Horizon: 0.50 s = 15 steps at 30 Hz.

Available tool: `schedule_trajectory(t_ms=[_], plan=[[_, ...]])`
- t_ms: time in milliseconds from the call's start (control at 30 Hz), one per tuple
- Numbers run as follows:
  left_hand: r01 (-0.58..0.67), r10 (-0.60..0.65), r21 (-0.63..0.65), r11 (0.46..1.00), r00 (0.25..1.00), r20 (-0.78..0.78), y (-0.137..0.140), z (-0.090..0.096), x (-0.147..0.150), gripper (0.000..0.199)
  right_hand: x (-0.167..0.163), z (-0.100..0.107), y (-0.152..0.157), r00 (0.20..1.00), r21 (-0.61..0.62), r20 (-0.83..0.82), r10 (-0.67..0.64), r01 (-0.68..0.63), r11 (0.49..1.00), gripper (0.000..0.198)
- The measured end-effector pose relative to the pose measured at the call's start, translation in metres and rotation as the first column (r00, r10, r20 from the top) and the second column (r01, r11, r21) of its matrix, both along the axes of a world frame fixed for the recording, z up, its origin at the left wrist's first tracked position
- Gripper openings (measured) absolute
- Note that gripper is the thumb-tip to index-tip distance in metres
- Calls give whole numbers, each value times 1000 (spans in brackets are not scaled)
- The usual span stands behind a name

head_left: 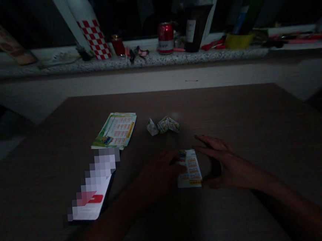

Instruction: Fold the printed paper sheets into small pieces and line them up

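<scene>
On a dark wooden table (232, 107) lies a folded printed paper strip (191, 169). My left hand (158, 176) presses its fingertips on the strip's left edge. Along the strip's right side rests my right hand (222, 162), fingers stretched out flat, thumb near the lower corner. Neither hand lifts the paper. Behind the strip sit two small folded paper pieces (163, 125). A stack of printed leaflets (115, 130) lies at the left.
A white card with a red patch (95, 192) lies near my left forearm. The windowsill (117, 62) behind holds a red can (165, 37), a dark bottle (195, 26), a checkered box (94, 38) and assorted clutter. The room is dim.
</scene>
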State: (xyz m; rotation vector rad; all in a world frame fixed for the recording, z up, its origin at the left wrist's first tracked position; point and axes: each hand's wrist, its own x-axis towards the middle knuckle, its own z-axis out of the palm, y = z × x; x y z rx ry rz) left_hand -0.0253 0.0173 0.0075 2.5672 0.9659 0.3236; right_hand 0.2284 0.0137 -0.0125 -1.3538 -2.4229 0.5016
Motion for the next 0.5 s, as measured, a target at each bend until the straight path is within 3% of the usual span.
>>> schedule_trajectory(t_ms=[200,333,500], plan=[[-42,42,10,999,999,-11,1,-1,-1,24,-5,0,-3,988,-52,-152,34,-43,998,81],[-136,135,44,990,990,41,-1,-6,-3,33,-13,-6,-5,941,-73,-337,34,-62,995,77],[-382,356,144,913,918,177,-5,-11,1,57,-22,-7,-6,844,-1,-533,-55,64,998,41]])
